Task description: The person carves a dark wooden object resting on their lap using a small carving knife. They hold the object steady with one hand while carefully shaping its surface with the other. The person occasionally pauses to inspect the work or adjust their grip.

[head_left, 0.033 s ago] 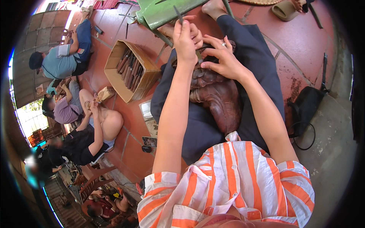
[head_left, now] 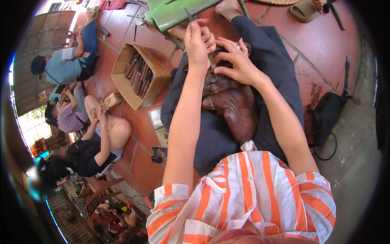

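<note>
Carved pc. in lap, seen from the head cam. The dark brown wood carving (head_left: 232,107) lies btwn the seated person's thighs, on dark trousers (head_left: 280,67), its narrow end near the knotted hem of an orange-&-white striped shirt (head_left: 252,183). Left hand (head_left: 199,44): fingers curled shut round a slim flat tool (head_left: 188,14), one end of which sticks out on the far side, the other slanting down toward the carving's far end. Right hand (head_left: 239,63), w/ ring: fingers part-spread & bent over the carving's far end, thumb just beside the tool's near end; whether they touch, can't tell. Far: green stand (head_left: 183,14). Left, on red tiled floor (head_left: 138,162): open cardboard box (head_left: 162,79) w/ many brown-handled tools (head_left: 138,75); nearer, a phone (head_left: 159,151). Further left, several co-workers, seated. Right: black bag (head_left: 329,116) w/ strap; far right, olive sandal (head_left: 304,13).
</note>
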Tool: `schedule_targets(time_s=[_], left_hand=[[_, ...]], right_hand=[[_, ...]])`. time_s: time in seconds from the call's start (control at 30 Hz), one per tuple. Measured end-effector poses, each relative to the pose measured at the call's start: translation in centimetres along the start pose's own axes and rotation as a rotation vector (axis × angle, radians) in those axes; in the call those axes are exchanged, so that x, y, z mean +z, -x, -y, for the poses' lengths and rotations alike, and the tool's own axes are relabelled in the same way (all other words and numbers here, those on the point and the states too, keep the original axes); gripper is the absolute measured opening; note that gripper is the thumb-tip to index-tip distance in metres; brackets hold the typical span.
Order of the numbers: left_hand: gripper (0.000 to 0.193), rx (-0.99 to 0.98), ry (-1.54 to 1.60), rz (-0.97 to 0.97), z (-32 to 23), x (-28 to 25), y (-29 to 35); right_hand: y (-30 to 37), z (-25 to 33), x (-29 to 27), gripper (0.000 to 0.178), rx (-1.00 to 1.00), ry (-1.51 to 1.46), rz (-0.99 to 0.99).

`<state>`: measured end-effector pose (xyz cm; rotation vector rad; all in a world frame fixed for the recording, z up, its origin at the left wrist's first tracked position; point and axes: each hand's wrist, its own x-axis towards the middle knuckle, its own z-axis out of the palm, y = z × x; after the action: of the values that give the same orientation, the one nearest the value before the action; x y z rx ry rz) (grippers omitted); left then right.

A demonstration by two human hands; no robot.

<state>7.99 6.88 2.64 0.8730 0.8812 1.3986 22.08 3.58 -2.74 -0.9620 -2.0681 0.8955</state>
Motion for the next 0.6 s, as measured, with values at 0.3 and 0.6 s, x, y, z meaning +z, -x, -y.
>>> schedule_targets(time_s=[0.3,0.6], left_hand=[[0.04,0.128,-0.15,-0.01,0.1,0.1,0.1],[0.044,0.078,-0.184,-0.133,0.1,0.5,0.5]], right_hand=[[-0.6,0.9,0.8,0.022,0.046,0.041,-0.051],[-0.3,0.6,0.2,0.025,0.006,-0.035,-0.032]])
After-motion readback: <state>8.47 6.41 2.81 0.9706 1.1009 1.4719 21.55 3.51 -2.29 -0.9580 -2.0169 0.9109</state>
